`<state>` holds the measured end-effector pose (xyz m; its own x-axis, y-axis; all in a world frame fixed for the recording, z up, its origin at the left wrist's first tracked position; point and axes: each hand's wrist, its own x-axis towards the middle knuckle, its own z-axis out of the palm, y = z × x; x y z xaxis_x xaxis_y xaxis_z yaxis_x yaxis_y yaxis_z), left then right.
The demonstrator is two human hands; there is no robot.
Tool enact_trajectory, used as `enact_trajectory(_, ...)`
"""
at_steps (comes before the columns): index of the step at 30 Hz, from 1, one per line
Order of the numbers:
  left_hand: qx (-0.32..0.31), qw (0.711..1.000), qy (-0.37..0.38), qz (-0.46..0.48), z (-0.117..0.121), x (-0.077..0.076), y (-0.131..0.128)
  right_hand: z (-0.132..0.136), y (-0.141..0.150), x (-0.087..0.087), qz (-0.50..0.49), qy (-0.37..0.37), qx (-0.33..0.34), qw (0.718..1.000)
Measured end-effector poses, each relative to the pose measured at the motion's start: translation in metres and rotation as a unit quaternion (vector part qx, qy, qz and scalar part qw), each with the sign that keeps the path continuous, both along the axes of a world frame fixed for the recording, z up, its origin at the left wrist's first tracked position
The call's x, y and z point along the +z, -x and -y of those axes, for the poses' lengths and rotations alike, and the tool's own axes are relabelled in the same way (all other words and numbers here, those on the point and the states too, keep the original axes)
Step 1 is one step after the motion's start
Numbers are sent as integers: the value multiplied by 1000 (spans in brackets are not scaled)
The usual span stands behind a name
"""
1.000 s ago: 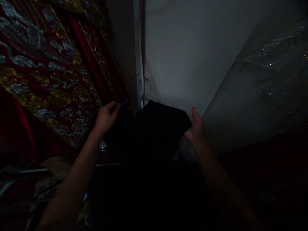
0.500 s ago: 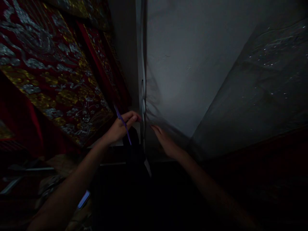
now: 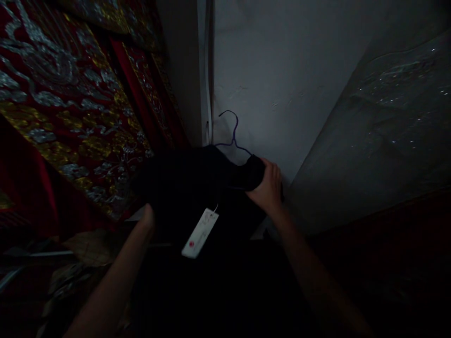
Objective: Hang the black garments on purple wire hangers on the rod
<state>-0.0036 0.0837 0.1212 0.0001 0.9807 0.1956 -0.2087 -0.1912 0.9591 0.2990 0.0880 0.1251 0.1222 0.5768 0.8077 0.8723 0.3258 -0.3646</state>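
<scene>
A black garment [image 3: 186, 178] hangs spread out in front of me on a thin purple hanger [image 3: 234, 134], its hook upright and free of any rail. My right hand [image 3: 269, 188] is closed round the garment's right shoulder by the neckline, fingers over the far side. At the garment's left edge is my left hand [image 3: 148, 218]; the cloth hides its fingers, so their grip does not show. From the garment's front dangles a white paper tag [image 3: 200, 234] on a string, with handwriting and a red mark. The lower part of the garment melts into darkness.
Red cloth with gold and silver embroidery [image 3: 98, 122] hangs on the left. Behind the hanger stand a pale wall [image 3: 282, 70] and an upright strip [image 3: 207, 70]. Clear plastic sheeting [image 3: 394, 112] covers the right side. Cluttered items [image 3: 88, 249] lie at lower left.
The black garment on the purple hanger is now held up in front. Half a second ago the left hand had a purple hanger by it and the right hand was pinched near the strip.
</scene>
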Motion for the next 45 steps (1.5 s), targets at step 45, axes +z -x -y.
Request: enact_trajectory(45,138,988,-6,-76,94,-188,-68,97,137,-115,-434,324,351,764)
